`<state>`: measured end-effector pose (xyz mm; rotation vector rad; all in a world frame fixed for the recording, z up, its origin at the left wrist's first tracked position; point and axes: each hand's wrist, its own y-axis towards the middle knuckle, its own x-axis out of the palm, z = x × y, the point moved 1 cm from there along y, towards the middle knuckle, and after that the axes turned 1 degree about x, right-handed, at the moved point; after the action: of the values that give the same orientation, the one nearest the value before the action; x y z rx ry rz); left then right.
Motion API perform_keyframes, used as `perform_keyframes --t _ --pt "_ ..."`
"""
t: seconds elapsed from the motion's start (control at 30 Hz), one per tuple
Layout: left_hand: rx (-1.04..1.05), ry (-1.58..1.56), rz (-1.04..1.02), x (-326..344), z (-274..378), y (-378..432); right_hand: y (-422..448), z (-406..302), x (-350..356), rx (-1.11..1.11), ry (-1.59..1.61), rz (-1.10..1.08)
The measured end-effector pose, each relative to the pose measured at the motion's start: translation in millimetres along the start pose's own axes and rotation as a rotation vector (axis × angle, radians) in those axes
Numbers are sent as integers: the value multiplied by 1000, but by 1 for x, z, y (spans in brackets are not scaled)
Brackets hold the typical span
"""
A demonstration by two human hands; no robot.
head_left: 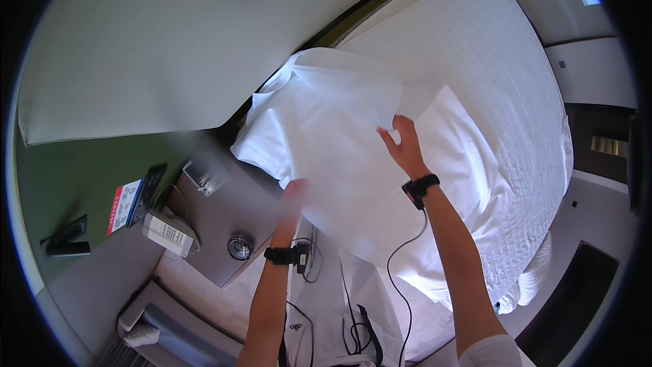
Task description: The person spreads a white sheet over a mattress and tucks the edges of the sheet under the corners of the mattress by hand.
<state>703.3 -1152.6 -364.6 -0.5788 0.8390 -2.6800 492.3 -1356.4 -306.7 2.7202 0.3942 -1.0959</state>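
Note:
A white cloth, probably a sheet or cover, lies rumpled over the near corner of a bed with a quilted white pad. My right hand pinches a fold of this cloth between thumb and fingers, above its middle. At the cloth's left edge is my left hand, blurred; whether its fingers grip the edge cannot be told. Each wrist wears a black strap with a small device and a cable.
Left of the bed, a brown bedside table holds a glass ashtray, a telephone and a small tray. A pale headboard panel rises behind. A grey sofa stands lower left, a dark bench lower right.

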Motion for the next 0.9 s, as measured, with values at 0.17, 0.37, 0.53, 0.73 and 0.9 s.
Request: perform_keyframes --t 0.17,0.37,0.53,0.73,0.9 --pt "582 509 209 29 50 -1 -23 -51 -60 -604 -326 -437" --pt "769 954 153 62 102 1 -50 -65 -101 -658 -349 -660" --pt "1003 1203 -48 48 53 39 -87 -48 -78 -597 -285 -837" --pt "980 1053 -17 61 42 24 -90 46 -45 419 545 -729" --pt "973 1197 -86 48 34 15 -79 109 -17 850 220 -533"
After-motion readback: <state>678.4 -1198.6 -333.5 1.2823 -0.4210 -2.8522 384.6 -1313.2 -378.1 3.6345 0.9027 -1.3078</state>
